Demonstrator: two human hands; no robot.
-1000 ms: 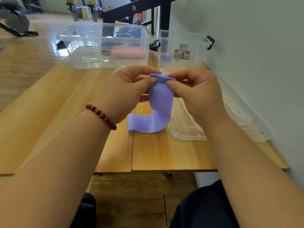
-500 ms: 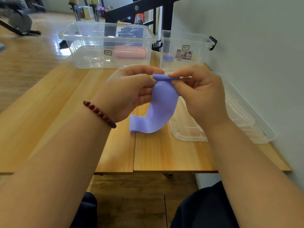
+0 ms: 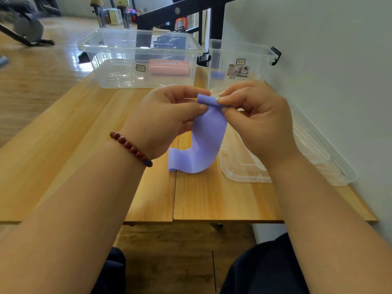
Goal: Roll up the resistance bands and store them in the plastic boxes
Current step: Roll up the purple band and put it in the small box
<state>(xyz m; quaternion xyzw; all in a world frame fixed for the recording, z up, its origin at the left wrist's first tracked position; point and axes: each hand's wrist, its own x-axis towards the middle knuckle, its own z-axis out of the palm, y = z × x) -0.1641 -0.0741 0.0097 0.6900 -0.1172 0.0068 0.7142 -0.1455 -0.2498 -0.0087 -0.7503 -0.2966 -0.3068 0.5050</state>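
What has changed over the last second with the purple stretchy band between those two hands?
Very little. The left hand and right hand kept pinching the top edge of the purple rubber resistance band, turning it into a slightly fuller roll. Its loose tail still trails onto the wooden table, and the pink rolled band still lies in the large clear plastic box.

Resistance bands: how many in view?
3: purple band pinched by left hand and right hand; pink roll in large box; purple roll in small box. More may be hidden.
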